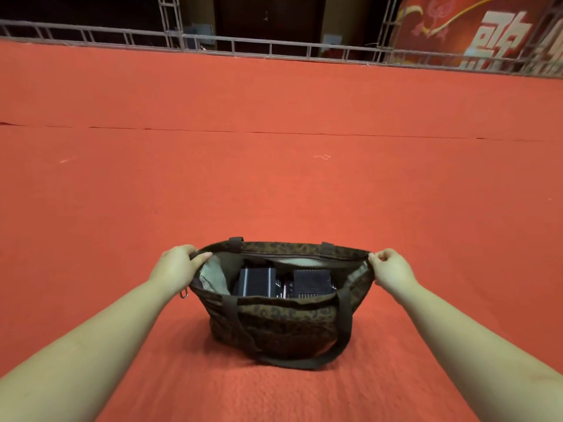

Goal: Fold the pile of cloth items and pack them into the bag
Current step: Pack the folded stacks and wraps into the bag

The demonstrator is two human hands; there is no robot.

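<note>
While the bag (283, 312) stands upright on the red carpet (274, 178) near the person, each hand holds one end of its mouth and keeps it spread wide. The left hand (178, 264) grips the left end of the rim, fingers curled over the edge and the thumb reaching inside against the pale lining (213, 275). The right hand (391, 268) pinches the right end of the rim between thumb and curled fingers. Nothing lies between the hands and the opening. A dark strap (341, 330) loops down over the near side of the bag. Inside, two folded dark cloths lie side by side: a striped one (256, 281) on the left and a plainer one (312, 281) on the right. Far off, a metal railing (274, 45) borders the carpet, with a red banner (487, 28) at the far right
</note>
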